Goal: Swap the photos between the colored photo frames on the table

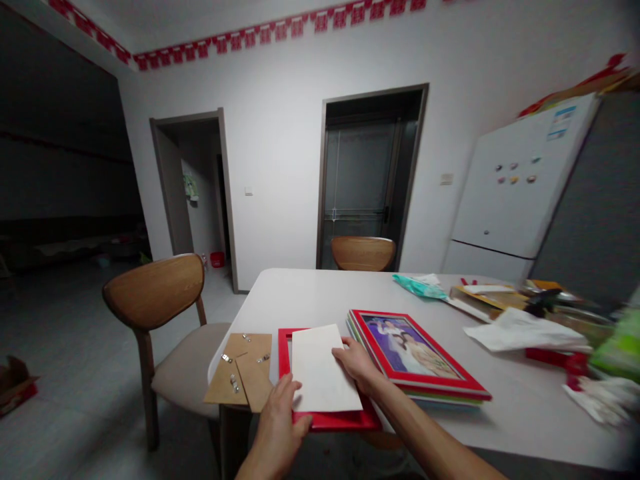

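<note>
From where I stand, the empty red rectangular picture frame (340,421) lies at the near edge of the white table (310,293), with a plain white sheet of card (323,377) laid over its opening. The left hand (280,417) rests flat on the card's near left edge and the right hand (357,363) has its fingers spread loosely on the right edge, neither pinching it. The brown fibreboard backing with metal clips (245,373) lies off to the left, not yet fitted, while a stack of filled frames (420,353) sits just to the right, so I judge this one about halfway assembled.
</note>
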Demonstrator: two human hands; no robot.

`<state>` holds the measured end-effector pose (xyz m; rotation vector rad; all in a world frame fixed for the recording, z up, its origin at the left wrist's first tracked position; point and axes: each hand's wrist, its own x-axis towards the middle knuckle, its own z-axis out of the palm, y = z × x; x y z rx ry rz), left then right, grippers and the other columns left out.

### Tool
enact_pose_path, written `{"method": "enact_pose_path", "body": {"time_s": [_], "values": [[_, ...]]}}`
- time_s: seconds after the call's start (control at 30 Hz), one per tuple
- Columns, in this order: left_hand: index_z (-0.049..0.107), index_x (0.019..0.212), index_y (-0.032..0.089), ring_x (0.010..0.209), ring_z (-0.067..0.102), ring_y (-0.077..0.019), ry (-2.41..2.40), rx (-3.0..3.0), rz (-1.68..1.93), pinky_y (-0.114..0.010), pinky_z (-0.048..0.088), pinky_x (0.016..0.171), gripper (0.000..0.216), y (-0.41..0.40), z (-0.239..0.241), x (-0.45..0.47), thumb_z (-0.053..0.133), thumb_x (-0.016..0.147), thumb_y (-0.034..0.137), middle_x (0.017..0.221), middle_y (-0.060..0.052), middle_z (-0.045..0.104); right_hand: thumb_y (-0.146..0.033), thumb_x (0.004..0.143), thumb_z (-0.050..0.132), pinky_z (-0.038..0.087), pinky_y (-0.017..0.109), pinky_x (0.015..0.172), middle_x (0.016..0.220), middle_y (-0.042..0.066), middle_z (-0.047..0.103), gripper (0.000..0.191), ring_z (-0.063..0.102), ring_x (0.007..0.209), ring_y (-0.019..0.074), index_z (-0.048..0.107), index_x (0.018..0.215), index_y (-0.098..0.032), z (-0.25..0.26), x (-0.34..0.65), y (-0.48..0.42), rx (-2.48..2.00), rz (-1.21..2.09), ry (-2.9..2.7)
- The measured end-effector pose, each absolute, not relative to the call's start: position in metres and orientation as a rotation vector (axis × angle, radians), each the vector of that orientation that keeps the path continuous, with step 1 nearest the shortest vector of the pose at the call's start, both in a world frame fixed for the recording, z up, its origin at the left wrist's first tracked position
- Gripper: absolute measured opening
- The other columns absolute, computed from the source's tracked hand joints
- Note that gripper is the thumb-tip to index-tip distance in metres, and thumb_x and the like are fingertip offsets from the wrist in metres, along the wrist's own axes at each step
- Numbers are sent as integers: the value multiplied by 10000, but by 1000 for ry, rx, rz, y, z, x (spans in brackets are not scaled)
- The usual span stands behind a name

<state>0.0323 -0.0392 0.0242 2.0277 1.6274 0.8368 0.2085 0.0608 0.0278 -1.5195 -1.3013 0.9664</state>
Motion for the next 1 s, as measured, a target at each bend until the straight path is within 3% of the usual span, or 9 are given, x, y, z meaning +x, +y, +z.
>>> {"method": "enact_pose_path", "body": {"time_s": [0.3, 0.57, 0.7, 0.8, 0.9, 1.0], "values": [[463, 1119, 94, 1163, 368, -196, 1602, 2027, 817, -317, 281, 986, 501, -37, 26, 28, 508, 623, 150, 1243, -140, 429, -176, 682, 391, 433, 204, 547, 842, 98, 650, 375, 606, 685, 144, 502, 1029, -84, 27, 208, 61, -1633, 826, -1513], [489, 1083, 133, 1162, 371, -194, 1593, 2061, 762, -330, 290, 980, 457, -39, 27, 27, 520, 628, 164, 1257, -125, 416, -272, 636, 511, 394, 274, 663, 839, 154, 635, 230, 578, 792, 221, 606, 763, -104, 33, 209, 66, -1849, 458, -1780], [506, 1052, 150, 1156, 379, -201, 1587, 2083, 774, -342, 306, 969, 422, -37, 26, 26, 520, 630, 171, 1251, -113, 427, -361, 655, 523, 377, 324, 698, 858, 185, 613, 311, 567, 831, 260, 601, 800, -97, 33, 207, 61, -1936, 315, -1825], [513, 1054, 138, 1163, 368, -203, 1593, 2129, 751, -348, 300, 972, 403, -37, 27, 28, 499, 653, 178, 1253, -118, 423, -383, 688, 503, 380, 316, 697, 901, 168, 597, 378, 563, 836, 244, 565, 942, -109, 33, 206, 53, -1911, 192, -1891], [509, 1080, 174, 1182, 338, -205, 1563, 2250, 663, -419, 233, 995, 387, -42, 31, 32, 452, 698, 197, 1263, -83, 416, -364, 745, 444, 383, 292, 709, 940, 136, 577, 381, 548, 846, 213, 532, 1038, -137, 29, 208, 43, -1748, 74, -1989], [475, 1126, 211, 1198, 307, -226, 1521, 2353, 529, -502, 150, 995, 413, -46, 34, 37, 449, 718, 266, 1252, -61, 433, -308, 765, 422, 359, 275, 790, 968, 113, 561, 311, 509, 912, 195, 580, 983, -152, 23, 210, 34, -1583, 65, -2051]]}}
